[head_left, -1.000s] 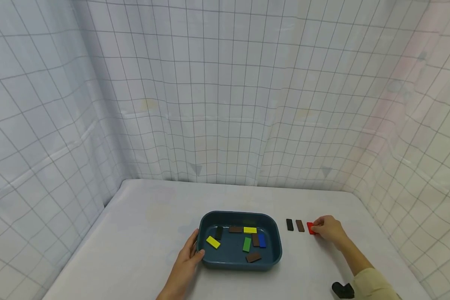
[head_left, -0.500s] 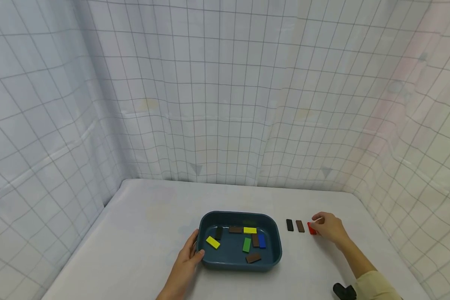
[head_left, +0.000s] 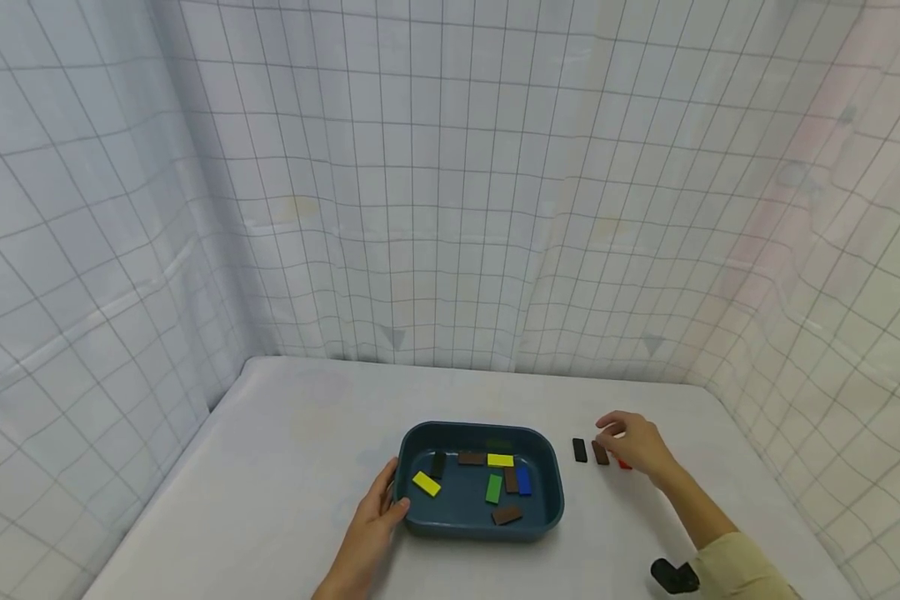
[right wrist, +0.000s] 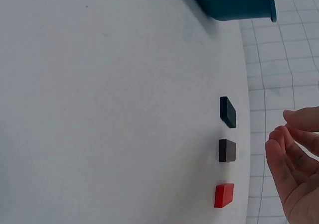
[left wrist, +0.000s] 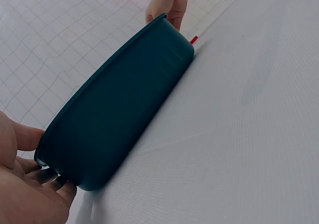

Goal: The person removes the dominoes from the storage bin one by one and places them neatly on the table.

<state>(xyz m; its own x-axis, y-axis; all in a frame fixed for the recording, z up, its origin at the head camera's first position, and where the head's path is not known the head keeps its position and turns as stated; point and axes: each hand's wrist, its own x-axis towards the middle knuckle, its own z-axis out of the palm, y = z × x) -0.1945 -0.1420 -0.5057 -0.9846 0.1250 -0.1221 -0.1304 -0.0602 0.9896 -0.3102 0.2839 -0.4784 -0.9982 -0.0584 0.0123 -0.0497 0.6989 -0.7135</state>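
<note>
A dark teal plastic tub (head_left: 480, 532) sits on the white table with several small coloured blocks inside. My left hand (head_left: 366, 533) grips its left wall, thumb at the rim and fingers along the outer side, as the left wrist view also shows. Right of the tub, a black block (right wrist: 228, 112), a brown block (right wrist: 227, 151) and a red block (right wrist: 224, 195) lie in a row. Above the brown and red ones hovers my right hand (head_left: 636, 443), its fingers loosely bent around nothing. It partly covers the red block in the head view.
In the tub lie yellow (head_left: 426, 483), green (head_left: 493, 489), blue (head_left: 523, 480), brown and black blocks. A black object (head_left: 673, 575) is by the right sleeve at the table's front. Grid-patterned white curtains (head_left: 450, 208) enclose the table's back and sides.
The right hand has let go of the red block, which stays at the right end of the row, and has lifted and moved left. The left hand and tub have stayed put.
</note>
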